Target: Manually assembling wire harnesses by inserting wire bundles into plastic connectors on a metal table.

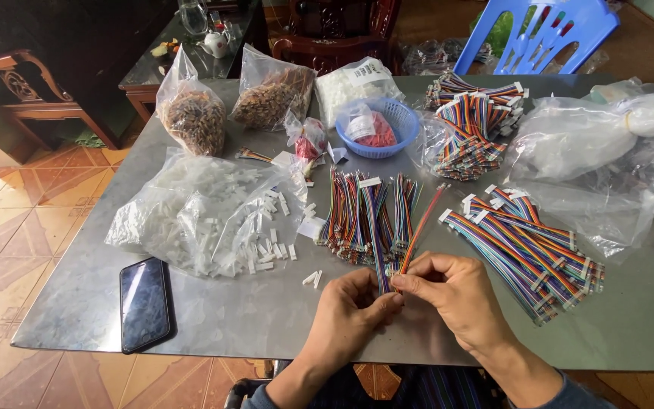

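Here the thin rainbow-coloured ribbon cable [420,225] runs up and slightly rightward from the pinch; right hand [456,291] and left hand [351,307] both grip its near end.

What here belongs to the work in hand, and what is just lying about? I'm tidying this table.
In use: multicoloured ribbon wire strip pinched by left hand and right hand; loose white plastic connectors.

Lying about: black smartphone; blue plastic basket; bags of brown parts.
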